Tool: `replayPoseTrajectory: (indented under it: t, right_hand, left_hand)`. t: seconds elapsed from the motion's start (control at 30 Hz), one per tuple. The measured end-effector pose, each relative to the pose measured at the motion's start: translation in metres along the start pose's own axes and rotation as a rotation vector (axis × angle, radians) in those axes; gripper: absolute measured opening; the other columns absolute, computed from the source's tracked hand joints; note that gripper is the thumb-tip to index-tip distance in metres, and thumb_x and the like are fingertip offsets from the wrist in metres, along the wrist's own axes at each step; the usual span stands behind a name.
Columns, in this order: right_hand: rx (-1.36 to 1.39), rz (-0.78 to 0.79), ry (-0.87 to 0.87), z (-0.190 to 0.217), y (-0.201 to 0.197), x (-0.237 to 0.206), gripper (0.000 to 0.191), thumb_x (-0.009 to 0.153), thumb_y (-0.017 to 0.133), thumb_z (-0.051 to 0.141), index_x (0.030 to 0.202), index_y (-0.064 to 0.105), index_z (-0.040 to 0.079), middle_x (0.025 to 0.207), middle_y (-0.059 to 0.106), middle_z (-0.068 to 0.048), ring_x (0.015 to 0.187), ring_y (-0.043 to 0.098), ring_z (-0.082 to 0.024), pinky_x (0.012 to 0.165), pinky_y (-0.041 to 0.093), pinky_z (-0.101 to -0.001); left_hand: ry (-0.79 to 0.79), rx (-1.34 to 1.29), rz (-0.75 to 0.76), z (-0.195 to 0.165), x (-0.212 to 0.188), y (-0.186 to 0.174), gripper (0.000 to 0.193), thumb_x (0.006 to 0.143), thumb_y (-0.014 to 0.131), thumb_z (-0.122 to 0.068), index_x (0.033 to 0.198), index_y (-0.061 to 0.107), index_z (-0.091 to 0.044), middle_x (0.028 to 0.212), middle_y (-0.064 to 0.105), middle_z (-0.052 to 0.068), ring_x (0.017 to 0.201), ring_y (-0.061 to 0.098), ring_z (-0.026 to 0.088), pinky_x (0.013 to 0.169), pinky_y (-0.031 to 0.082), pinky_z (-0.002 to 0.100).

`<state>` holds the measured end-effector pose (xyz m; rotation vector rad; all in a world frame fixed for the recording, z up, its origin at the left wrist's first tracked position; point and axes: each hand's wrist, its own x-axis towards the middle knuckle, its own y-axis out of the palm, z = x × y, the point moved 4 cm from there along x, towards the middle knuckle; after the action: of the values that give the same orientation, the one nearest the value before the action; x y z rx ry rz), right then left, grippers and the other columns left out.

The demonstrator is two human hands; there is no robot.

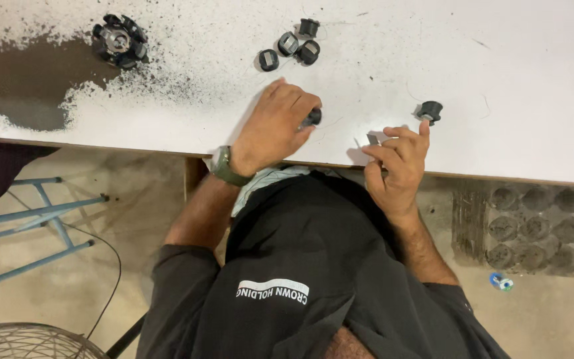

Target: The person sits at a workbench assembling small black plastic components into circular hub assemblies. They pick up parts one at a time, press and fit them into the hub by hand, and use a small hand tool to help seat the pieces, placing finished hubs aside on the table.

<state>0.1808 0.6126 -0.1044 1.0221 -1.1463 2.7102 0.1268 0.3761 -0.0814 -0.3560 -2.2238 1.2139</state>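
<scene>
Both hands are seen from above, resting at the near edge of a white counter (513, 80) whose paint is worn away to dark brown at the far left. On the left, the hand (275, 126) with a green wristwatch (224, 166) is curled closed around a small black cylindrical plastic part (312, 118), of which only one end is seen past the fingers. On the right, the hand (396, 163) is partly open, its fingers loosely bent and nothing gripped in it; its raised fingertip touches a second small black cylindrical part (430, 111) standing on the counter. A small grey metal piece (372, 139) lies just beside this hand, between the two hands. Farther back on the counter, a cluster of four similar black parts with grey inserts (291, 48) is gathered, well apart from the hands. At the far left, a larger round black assembly with a metal centre (119, 41) sits among dark speckles. Below the counter, a black shirt (313, 279) is seen, with a blue metal frame (34, 226) and a grey moulded tray (533, 229) on the floor.
</scene>
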Motion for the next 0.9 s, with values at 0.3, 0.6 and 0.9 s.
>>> replayPoseTrajectory:
  t: [0.3, 0.6, 0.9]
  right_hand:
    - [-0.150, 0.238, -0.007, 0.010, 0.018, 0.014, 0.050, 0.081, 0.091, 0.027, 0.123, 0.073, 0.008, 0.122, 0.057, -0.010, 0.138, 0.045, -0.034, 0.124, 0.009, -0.0680]
    - [-0.190, 0.205, 0.032, 0.011, 0.037, 0.020, 0.039, 0.082, 0.090, 0.020, 0.116, 0.075, 0.008, 0.113, 0.058, -0.008, 0.128, 0.053, -0.030, 0.127, 0.010, -0.0667]
    - [-0.075, 0.051, -0.025, 0.007, 0.031, 0.009, 0.030, 0.086, 0.089, 0.012, 0.113, 0.075, 0.009, 0.107, 0.056, -0.008, 0.121, 0.056, -0.032, 0.126, 0.009, -0.0636]
  left_hand:
    - [-0.172, -0.231, -0.118, -0.017, -0.022, 0.035, 0.044, 0.088, 0.083, -0.032, 0.122, 0.067, -0.009, 0.127, 0.069, 0.003, 0.137, 0.053, 0.028, 0.122, 0.030, 0.053]
    - [-0.056, -0.170, -0.199, -0.022, -0.026, 0.028, 0.021, 0.089, 0.082, -0.015, 0.110, 0.076, -0.015, 0.142, 0.062, 0.001, 0.140, 0.052, 0.026, 0.122, 0.038, 0.051]
    - [-0.028, -0.020, -0.269, -0.021, -0.037, 0.032, 0.020, 0.090, 0.083, -0.010, 0.106, 0.071, -0.011, 0.140, 0.059, 0.005, 0.139, 0.050, 0.026, 0.119, 0.038, 0.050]
